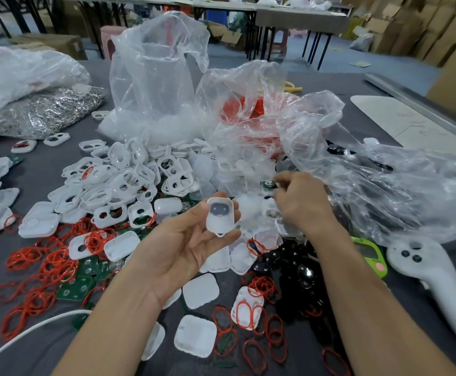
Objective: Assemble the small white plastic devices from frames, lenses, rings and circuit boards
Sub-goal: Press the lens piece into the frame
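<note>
We cradle the white frame (220, 217) in our left hand (191, 240), palm up, thumb and fingertips curled on its rims, above the parts heap (129, 185). It looks light, stiff and slick, so its edges seem the safest hold. Our right hand (301, 202) reaches knuckles-up beside the clear bag (357, 185), fingers curled; whether they pinch anything we cannot tell.

Nothing here is reading clearly. A white board (400, 120) lying at the far right of the worktop (42, 172) is carrying red handwritten marks, too faint and blurred to make out. A dark print on a cardboard box (67, 46) is showing illegible.
</note>
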The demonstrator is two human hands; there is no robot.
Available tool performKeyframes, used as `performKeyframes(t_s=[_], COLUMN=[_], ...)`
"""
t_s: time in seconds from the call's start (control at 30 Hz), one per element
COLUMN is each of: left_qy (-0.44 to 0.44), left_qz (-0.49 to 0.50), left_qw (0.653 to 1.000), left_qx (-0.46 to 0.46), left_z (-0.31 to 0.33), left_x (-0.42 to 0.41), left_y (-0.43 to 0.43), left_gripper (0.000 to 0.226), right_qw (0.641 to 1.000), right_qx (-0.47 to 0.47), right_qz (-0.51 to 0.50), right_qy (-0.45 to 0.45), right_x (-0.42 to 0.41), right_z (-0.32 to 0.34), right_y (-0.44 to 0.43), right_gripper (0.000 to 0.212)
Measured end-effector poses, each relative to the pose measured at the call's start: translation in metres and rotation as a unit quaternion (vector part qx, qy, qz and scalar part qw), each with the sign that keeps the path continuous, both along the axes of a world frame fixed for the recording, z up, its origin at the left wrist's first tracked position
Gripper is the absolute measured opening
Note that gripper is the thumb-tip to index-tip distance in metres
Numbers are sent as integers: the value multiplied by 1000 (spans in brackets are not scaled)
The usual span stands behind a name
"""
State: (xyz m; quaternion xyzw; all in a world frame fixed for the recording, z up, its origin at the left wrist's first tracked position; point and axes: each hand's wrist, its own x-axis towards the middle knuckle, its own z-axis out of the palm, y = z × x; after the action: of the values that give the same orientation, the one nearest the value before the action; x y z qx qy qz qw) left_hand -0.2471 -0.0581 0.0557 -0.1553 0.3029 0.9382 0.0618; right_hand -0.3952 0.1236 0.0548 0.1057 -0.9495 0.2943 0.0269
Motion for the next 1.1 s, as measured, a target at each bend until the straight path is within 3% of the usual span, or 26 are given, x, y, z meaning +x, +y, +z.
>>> performKeyframes(t_s=[0.3,0.47,0.7,0.9,1.1], left_qy=[10,-2,-16,-9,22], left_qz=[-7,-1,-8,-23,-48], left_qw=[1000,1000,999,999,997], left_qx=[-6,-17,-46,-30,-51], left_z=[1,0,0,1,1], left_x=[1,0,-1,2,4], left_y=[1,1,6,5,7], left_gripper=[27,27,41,45,45], right_qw=[999,980,929,933,944], right_qx=[3,-200,-356,-325,-294], right_qz=[-13,-4,93,146,131], right_qy=[29,10,-46,-51,-71], right_x=[-3,32,82,91,90], right_z=[3,8,15,15,16], right_y=[-4,9,2,-6,-5], right_gripper=[7,19,16,22,44])
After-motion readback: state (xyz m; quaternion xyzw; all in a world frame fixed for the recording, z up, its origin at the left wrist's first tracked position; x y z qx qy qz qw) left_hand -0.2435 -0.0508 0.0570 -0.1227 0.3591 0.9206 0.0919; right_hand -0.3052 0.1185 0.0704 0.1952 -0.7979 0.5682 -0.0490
